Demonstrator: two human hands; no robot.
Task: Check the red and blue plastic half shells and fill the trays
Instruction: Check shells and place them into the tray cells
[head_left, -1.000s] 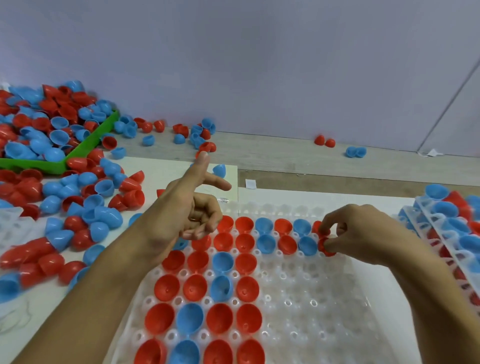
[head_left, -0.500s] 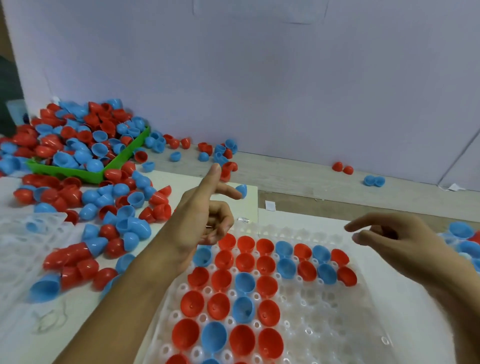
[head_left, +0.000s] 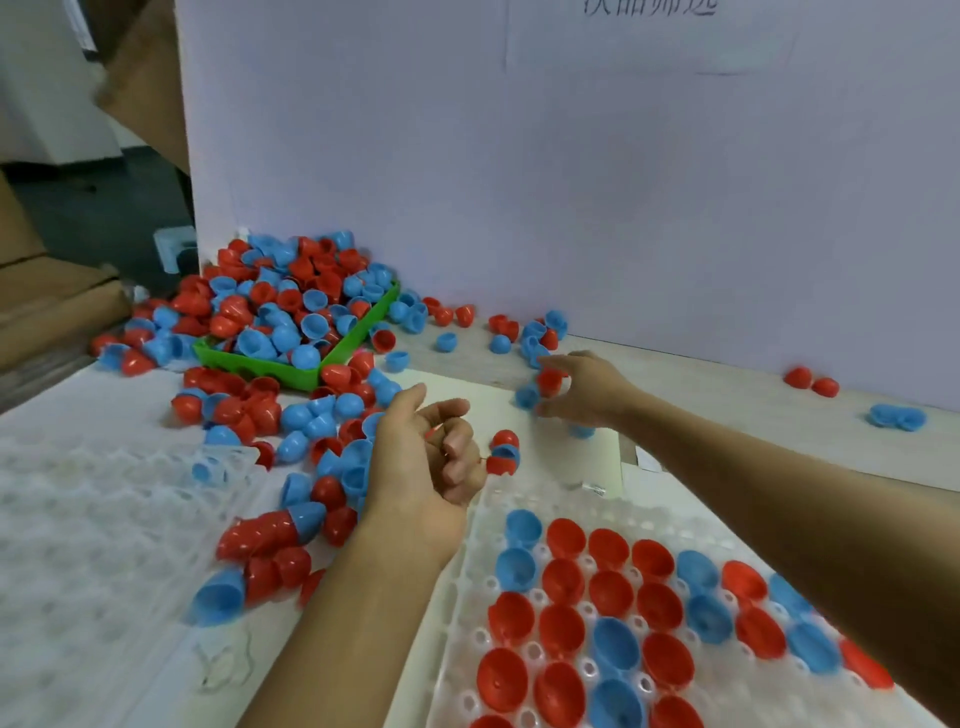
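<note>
Right hand (head_left: 582, 389), centre frame, pinches a red half shell (head_left: 549, 381); left hand (head_left: 423, 457) has fingers loosely curled, empty. Best to inspect the rim, then seat it open side up in the clear tray (head_left: 498, 519).

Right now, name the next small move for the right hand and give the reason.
Probably lift the red half shell back to the clear tray: the right hand is already closing on it, and many tray pockets are empty.
</note>
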